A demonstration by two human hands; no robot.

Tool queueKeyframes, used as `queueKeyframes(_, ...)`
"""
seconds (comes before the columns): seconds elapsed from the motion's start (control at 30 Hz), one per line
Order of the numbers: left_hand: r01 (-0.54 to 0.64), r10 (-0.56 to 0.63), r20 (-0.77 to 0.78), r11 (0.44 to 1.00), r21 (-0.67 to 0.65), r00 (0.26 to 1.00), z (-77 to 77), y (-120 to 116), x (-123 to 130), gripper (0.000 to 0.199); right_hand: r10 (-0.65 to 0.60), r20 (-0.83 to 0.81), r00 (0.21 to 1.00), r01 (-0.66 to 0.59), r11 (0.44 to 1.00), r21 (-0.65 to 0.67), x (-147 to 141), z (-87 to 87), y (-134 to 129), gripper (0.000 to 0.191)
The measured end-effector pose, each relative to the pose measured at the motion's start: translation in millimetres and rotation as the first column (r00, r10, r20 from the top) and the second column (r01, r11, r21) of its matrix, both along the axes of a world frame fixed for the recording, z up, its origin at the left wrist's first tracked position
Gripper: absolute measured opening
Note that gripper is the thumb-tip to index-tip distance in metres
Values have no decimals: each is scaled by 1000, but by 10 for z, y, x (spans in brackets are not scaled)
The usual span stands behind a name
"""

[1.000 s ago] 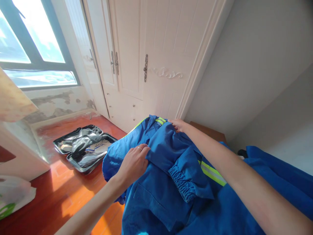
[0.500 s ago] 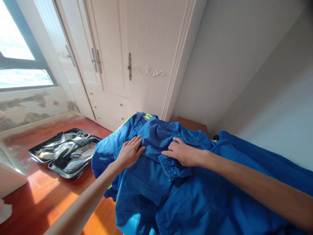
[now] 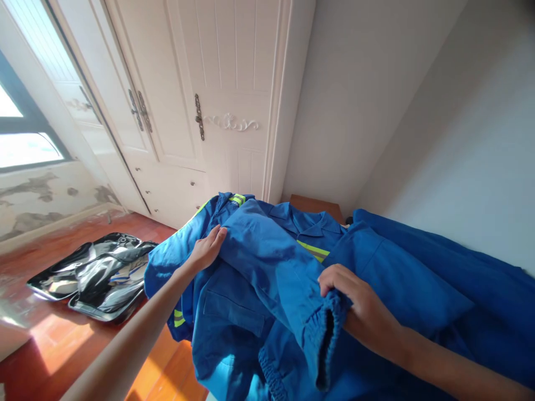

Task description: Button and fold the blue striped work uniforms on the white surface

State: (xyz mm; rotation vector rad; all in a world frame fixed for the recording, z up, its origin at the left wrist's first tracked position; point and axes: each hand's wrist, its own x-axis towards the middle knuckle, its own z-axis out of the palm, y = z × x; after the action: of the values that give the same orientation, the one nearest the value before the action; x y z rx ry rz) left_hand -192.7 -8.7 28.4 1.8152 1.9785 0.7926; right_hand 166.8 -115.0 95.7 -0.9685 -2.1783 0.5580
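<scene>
A blue work jacket (image 3: 238, 289) with yellow-green reflective strips (image 3: 313, 250) lies spread before me, its collar (image 3: 320, 225) toward the wardrobe. My left hand (image 3: 208, 249) is closed on the cloth near the upper end of one sleeve (image 3: 271, 253). At the sleeve's other end, my right hand (image 3: 355, 298) grips the fabric just above the elastic cuff (image 3: 324, 334). The sleeve stretches between both hands, with its cuff opening facing me. A second elastic cuff (image 3: 271, 367) shows below it. More blue cloth (image 3: 438, 273) lies to the right.
An open suitcase (image 3: 94, 278) with packed items lies on the reddish floor (image 3: 50, 345) at left. The white wardrobe (image 3: 234, 150) stands behind the jacket. A brown wooden piece (image 3: 316, 206) shows between the collar and the grey wall (image 3: 438, 156).
My right hand has lifted the sleeve's cuff and drawn it right and toward me, uncovering a reflective strip. My left hand has gone from lying flat to gripping the sleeve. The view has shifted right.
</scene>
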Motion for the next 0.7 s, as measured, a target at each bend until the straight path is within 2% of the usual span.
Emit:
queueKeyframes(0.1,-21,21,12,1000,-18,1000,67,109,39,74,-154,-115,981,156,988,5,115,-83,-21,12)
queueKeyframes(0.17,14,-14,-9,999,43,1000,92,203,86,74,-158,-114,981,156,987,-25,129,-117,-112,16)
queueKeyframes(0.27,198,-184,-106,969,145,977,151,378,193,69,40,134,990,-40,999,-3,53,-138,-323,17)
queueKeyframes(0.33,319,-290,-191,936,148,938,215,516,293,66,119,342,932,-173,976,132,-34,-139,-416,17)
queueKeyframes(0.37,356,-320,-228,924,138,920,250,590,349,64,113,423,899,-227,946,230,-83,-145,-433,18)
queueKeyframes(0.43,398,-353,-288,910,117,890,306,742,463,61,80,530,844,-340,844,415,-189,-200,-419,14)
queueKeyframes(0.5,448,-402,-327,891,77,855,328,885,558,57,58,569,821,-432,715,550,-298,-341,-381,11)
queueKeyframes(0.57,512,-482,-344,859,-4,806,309,999,613,55,44,556,830,-459,621,636,-393,-569,-372,13)
queueKeyframes(0.6,537,-520,-342,842,-52,783,287,1040,623,55,48,544,838,-457,607,650,-429,-702,-389,15)
queueKeyframes(0.63,555,-551,-339,827,-95,763,259,1069,624,54,63,537,841,-453,622,638,-454,-836,-421,19)
queueKeyframes(0.7,573,-582,-330,808,-137,743,196,1094,604,55,109,525,844,-446,687,574,-465,-1067,-522,24)
